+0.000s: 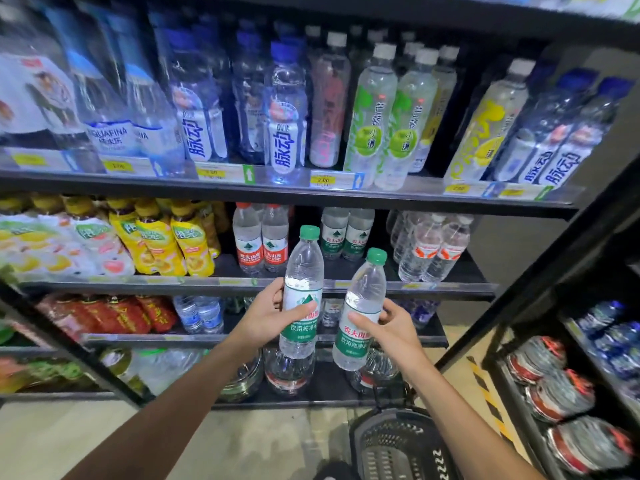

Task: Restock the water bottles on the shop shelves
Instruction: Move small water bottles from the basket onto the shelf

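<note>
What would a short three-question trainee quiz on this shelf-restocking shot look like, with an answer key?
1. True or false: each hand holds one green-capped bottle.
2. On the second shelf, the bottles with green labels stand: A) left of the red-labelled ones B) right of the red-labelled ones C) on the floor.
3. Fill in: the black ______ sits on the floor below the right arm.

Key
1. True: the left hand grips the left green-capped bottle and the right hand grips the right green-capped bottle.
2. B: the green-labelled bottles stand right of the red-labelled bottles.
3. basket.
</note>
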`<state>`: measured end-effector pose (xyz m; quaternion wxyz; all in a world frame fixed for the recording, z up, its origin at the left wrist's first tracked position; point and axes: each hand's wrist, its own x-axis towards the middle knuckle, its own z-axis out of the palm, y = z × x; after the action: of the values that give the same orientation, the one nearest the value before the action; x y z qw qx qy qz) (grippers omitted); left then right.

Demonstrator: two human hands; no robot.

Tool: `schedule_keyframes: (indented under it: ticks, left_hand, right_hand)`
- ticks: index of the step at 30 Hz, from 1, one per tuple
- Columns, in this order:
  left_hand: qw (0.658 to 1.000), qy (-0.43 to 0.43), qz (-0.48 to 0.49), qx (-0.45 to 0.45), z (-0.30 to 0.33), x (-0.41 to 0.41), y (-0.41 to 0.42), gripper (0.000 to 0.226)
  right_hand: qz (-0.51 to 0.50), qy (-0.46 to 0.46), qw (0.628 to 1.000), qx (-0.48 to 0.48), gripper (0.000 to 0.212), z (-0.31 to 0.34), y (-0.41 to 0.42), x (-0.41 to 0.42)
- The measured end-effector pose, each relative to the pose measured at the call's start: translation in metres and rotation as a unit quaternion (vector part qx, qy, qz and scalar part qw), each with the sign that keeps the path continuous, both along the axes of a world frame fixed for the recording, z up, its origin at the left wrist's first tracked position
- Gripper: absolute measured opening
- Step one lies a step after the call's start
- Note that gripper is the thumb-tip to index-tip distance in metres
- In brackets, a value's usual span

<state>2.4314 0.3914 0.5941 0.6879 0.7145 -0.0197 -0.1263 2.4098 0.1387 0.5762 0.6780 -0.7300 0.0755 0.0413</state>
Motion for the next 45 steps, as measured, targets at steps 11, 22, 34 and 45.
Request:
schedule_keyframes:
  ticks: [11,22,34,45]
  left_hand:
    - [1.000,-0.026,-0.010,0.008,-0.002,0.052,-0.023,0.064]
    - [1.000,-0.023,0.012,0.013,0.001,0.082,-0.027,0.062]
    - [0.998,-0.062,0.009,0.025,0.000,0.085,-0.022,0.072]
    - [0.992,-0.104,0.002,0.067,-0.003,0.097,-0.018,0.056]
  right_hand:
    - [-0.046,-0.070,0.995,-0.044,0.041,-0.010,-0.023,0.036]
    - [-0.053,-0.145,0.987,-0.044,0.053,-0.001,-0.035,0.087]
    - [-0.097,-0.142,0.984,-0.054,0.060,-0.025,-0.023,0.151]
    - [-0.061,-0.115,0.983,-0.128,0.052,-0.039,-0.038,0.179]
